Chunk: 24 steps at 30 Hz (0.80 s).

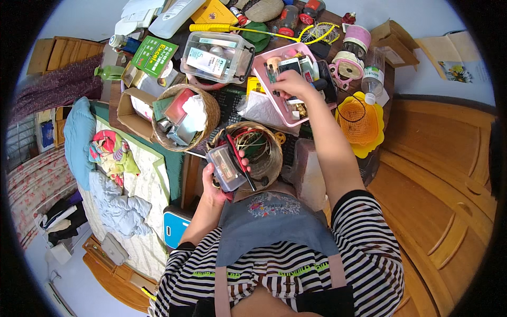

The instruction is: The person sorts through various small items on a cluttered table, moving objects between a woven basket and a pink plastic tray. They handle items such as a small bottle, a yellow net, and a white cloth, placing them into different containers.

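My left hand (216, 186) grips a small clear plastic box (225, 168) with things inside. Lying across that box, a slim red-and-black pen-like stick (237, 156) is held by the same fingers. Both are over the near side of a round woven basket (273, 148), which contains a tangle of cords (253, 140). My right hand (291, 85) reaches into a pink plastic bin (263, 85), its fingertips at a small dark item (272, 74); whether they grip it is unclear. Near that hand in the bin are a white phone-like device (289, 66) and several small articles.
Left of the cords, a fuller woven basket (214, 111) stands beside an open cardboard box (132, 109). Behind are a clear lidded bin (216, 55) and a yellow-handled racket (245, 29). An orange mesh basket (356, 119) and a plastic bottle (372, 75) are on the right.
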### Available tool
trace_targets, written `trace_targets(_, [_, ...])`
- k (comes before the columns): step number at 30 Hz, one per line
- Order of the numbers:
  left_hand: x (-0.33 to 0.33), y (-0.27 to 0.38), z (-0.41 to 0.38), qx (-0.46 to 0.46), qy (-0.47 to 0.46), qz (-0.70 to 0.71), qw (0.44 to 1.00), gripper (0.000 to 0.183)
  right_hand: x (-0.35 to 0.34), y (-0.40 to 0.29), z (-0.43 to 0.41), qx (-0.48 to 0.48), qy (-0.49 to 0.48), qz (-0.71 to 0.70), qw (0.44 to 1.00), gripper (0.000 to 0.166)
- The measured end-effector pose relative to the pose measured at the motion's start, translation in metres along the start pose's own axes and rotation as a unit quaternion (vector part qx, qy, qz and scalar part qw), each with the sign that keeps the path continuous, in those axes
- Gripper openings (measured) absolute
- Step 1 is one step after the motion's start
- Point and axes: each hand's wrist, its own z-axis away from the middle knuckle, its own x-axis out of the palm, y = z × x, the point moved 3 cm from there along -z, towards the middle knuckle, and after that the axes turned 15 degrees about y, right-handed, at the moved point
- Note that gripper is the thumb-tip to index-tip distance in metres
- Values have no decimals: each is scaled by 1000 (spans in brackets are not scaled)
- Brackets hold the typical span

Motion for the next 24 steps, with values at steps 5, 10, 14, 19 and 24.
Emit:
trace_targets(5, [14,-3,-12,-11,-18,-8,1000,83,-20,-31,88,-16,-89,-114,989,20])
trace_targets(10, [29,-10,-24,-23,-41,-43,998,78,1,-60,175,-31,-146,-118,982,13])
trace_targets(14, [-4,-24,-26,-69,83,-23,994,69,29,-63,219,-61,-89,-124,986,8])
trace_targets(19, [-1,-28,-20,-61,-5,-51,997,67,43,-51,235,-191,83,41,977,14])
trace_targets(24, [27,-29,-10,-67,-72,-49,994,70,45,-48,236,-214,67,126,966,15])
